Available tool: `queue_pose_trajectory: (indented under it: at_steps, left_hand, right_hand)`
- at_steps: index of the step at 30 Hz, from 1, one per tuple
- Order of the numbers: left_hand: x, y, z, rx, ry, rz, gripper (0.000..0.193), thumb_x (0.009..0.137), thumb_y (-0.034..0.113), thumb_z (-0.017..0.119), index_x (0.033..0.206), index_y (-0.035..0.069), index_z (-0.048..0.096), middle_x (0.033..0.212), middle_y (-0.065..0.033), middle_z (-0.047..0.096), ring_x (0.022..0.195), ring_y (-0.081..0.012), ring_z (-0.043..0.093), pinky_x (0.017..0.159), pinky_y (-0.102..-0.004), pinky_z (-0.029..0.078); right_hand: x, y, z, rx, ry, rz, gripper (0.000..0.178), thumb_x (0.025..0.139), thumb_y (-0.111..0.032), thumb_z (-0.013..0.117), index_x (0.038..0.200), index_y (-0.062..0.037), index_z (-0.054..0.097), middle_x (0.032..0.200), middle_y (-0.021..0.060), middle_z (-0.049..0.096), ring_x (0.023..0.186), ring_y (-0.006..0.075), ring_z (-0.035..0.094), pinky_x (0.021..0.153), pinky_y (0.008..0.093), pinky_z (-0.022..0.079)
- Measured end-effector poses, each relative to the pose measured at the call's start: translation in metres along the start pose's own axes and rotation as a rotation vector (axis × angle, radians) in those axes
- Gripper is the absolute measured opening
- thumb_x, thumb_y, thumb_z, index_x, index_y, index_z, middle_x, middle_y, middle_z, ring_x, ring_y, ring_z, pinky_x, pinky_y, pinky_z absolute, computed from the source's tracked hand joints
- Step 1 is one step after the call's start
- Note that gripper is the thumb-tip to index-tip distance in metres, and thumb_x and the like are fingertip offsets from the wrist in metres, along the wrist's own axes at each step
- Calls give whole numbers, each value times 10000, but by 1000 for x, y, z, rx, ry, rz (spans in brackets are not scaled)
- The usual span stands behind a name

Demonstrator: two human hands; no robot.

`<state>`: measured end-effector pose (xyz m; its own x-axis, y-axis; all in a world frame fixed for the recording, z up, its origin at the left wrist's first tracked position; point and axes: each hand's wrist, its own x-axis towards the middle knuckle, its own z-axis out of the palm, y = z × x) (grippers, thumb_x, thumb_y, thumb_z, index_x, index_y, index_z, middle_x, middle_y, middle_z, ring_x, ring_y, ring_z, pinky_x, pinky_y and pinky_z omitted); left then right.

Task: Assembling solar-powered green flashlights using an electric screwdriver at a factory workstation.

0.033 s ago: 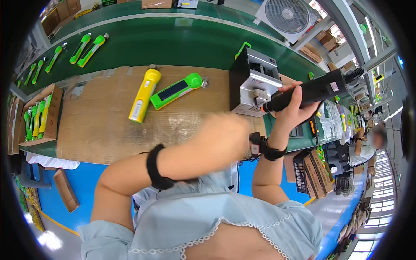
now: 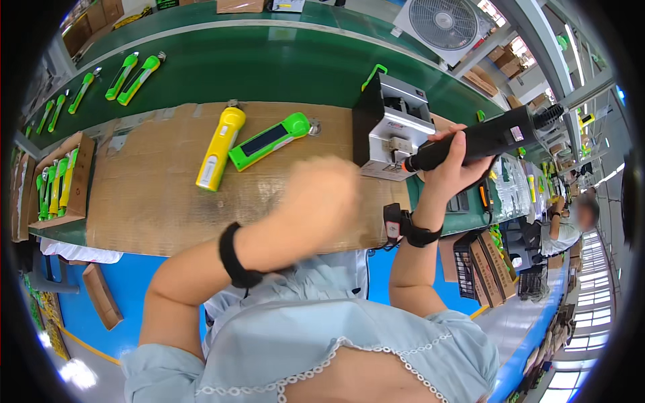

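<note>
My right hand [image 2: 455, 166] grips a black electric screwdriver [image 2: 497, 139] around its body. The driver's orange-ringed tip points at the front of a black and silver box-shaped machine [image 2: 396, 131], likely touching or very near it. Over the cardboard sheet, my left hand [image 2: 324, 195] is smeared by motion, so its fingers and anything in them cannot be made out. Beyond that hand lie a yellow flashlight with a green edge [image 2: 220, 149] and a green flashlight with a dark panel [image 2: 269, 142], side by side on the cardboard.
Cardboard [image 2: 144, 181] covers the near bench. Several flashlights rest on the green surface [image 2: 222, 67] behind. A carton of flashlights [image 2: 76, 191] stands at the left edge. An orange-handled tool [image 2: 485, 196] lies right of my right wrist. A person [image 2: 568, 225] sits far right.
My left hand has swung left, away from the machine and toward the flashlights. My right hand keeps the screwdriver at the machine. The whole view has shifted slightly.
</note>
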<state>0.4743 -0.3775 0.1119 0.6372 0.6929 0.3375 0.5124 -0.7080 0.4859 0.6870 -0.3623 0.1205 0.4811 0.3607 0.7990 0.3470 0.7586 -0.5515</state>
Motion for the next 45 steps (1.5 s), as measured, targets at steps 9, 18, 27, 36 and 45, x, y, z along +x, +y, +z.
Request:
queue_pose_trajectory:
  at_steps: [9,18,27,36,45]
  left_hand:
    - [-7,-128,52,392,361,-333,446,716,116,706,1113,9,536,1030,-186,555,955,-367,529,825,-455,437]
    - [-18,-119,30,211,85,-395,402,710,112,714,1069,24,554,992,-165,571,927,-351,536,807,-427,443]
    - [-91,-87,17,148,27,-245,521,697,91,699,1191,91,536,957,-143,564,936,-338,533,809,-412,441]
    - [-145,-57,7,289,-6,-394,607,749,110,673,1321,174,480,891,-144,526,822,-327,524,714,-402,442]
    - [-102,-68,22,-174,-375,-357,647,730,138,699,1333,157,467,857,-135,528,836,-302,543,679,-395,441]
  right_hand:
    - [8,30,-8,79,-54,9,361,840,-23,574,1133,-9,363,783,112,569,598,156,572,580,272,499]
    - [13,22,-15,103,-181,257,394,830,31,556,1178,-21,380,742,94,555,572,160,557,554,273,474]
    - [-27,-35,-3,286,-260,309,672,811,-61,632,1350,35,242,787,137,579,647,199,591,626,321,513]
    - [-61,-50,22,349,-412,327,628,833,-124,568,1355,10,245,795,131,532,625,216,547,596,377,480]
    - [-69,-53,27,403,-325,303,609,835,8,556,1341,82,224,754,133,589,607,188,582,606,319,505]
